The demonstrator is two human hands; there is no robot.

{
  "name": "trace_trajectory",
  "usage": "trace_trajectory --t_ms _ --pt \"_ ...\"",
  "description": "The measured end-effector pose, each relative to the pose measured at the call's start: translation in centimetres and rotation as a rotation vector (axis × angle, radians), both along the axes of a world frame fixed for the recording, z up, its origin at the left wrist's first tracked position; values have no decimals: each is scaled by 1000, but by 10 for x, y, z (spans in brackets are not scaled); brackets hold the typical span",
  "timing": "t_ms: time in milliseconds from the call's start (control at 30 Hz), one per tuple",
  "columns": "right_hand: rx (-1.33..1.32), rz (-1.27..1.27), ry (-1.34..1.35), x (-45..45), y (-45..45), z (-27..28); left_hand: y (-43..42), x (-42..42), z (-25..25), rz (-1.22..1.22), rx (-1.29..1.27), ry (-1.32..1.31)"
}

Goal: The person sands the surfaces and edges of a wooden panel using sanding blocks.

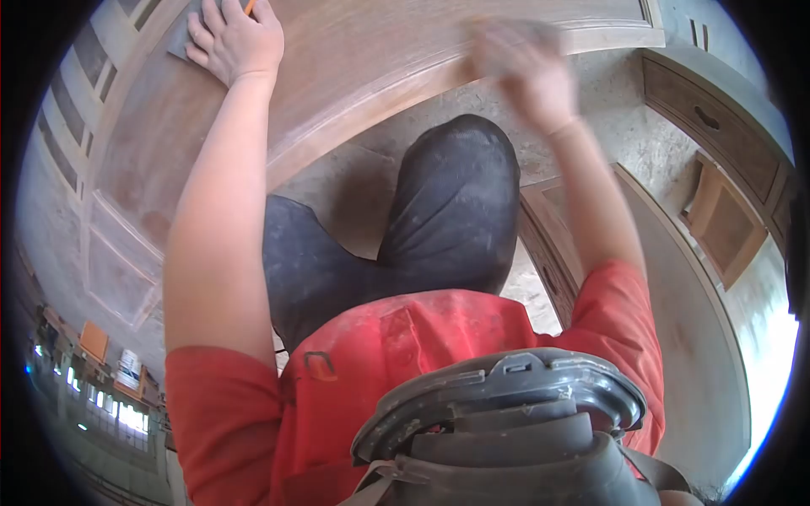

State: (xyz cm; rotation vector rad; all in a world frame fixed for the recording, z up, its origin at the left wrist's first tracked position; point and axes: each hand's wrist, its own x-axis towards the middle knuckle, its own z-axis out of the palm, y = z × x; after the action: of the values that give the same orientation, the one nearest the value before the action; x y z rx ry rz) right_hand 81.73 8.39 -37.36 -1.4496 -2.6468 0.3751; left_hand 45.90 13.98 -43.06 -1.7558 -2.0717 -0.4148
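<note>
My left hand [236,42] rests on a wide brown wooden panel [337,67], its fingers bent over a dark grey sheet [176,47] that looks like sandpaper. A thin orange stick [249,8] pokes out between its fingers and thumb. Motion smears my right hand [536,80] at the panel's near edge. Its fingers appear closed over a flat grey-brown pad [540,32], whose exact kind is too blurred to make out. The panel has a raised, lighter border along the side facing me.
My bent knees [460,185] are just below the panel edge. To the right stand a wooden drawer front [709,118] with a dark handle, a small open wooden frame [726,219] and a large leaning panel [692,337]. Slatted wood [72,105] lies at far left. A respirator [506,422] fills the bottom.
</note>
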Motion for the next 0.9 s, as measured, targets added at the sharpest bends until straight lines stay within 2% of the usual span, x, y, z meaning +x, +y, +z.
trace_trajectory --t_ms 33,67,100,133,167,200,233,267,333,367,467,567,600,700,800,833,867,900 --pt "135 -91 -130 35 22 -3 0 2 5 7 124 210" --pt "200 -240 -64 74 36 -17 0 -2 -6 21 75 93" --pt "384 -223 -387 73 36 -5 1 -7 -10 25 75 85" --pt "224 -212 -370 61 27 -17 1 -10 -11 28 -15 -46" --pt "126 -171 -407 4 11 2 3 -9 -13 23 -100 -184" --pt "27 -130 -440 -53 -4 20 4 -10 -11 37 -125 -163" --pt "32 -29 -185 -88 -22 36 3 -8 -8 25 -114 -173" --pt "45 22 113 -105 -50 11 2 -6 -5 12 -102 -182" --pt "2 25 108 -88 -43 24 0 -5 -3 2 -104 -172" --pt "-20 13 136 -59 -29 23 -1 -5 -1 -1 -119 -159" --pt "83 -202 -79 77 25 6 -3 -5 7 -7 -159 -121" --pt "66 -514 -476 170 82 4 1 -1 15 5 -214 -81" --pt "73 -476 -502 187 101 1 3 -1 19 14 -255 -62" --pt "104 -376 -504 186 185 -11 3 0 22 28 -315 -49" --pt "205 -314 -414 136 279 -7 4 1 27 22 -373 -62" --pt "324 -280 -349 115 306 1 5 0 28 20 -381 -44" --pt "443 -246 -286 106 321 2 5 -1 27 25 -383 -49" --pt "428 -252 -282 113 317 -3 5 -2 27 24 -391 -60"
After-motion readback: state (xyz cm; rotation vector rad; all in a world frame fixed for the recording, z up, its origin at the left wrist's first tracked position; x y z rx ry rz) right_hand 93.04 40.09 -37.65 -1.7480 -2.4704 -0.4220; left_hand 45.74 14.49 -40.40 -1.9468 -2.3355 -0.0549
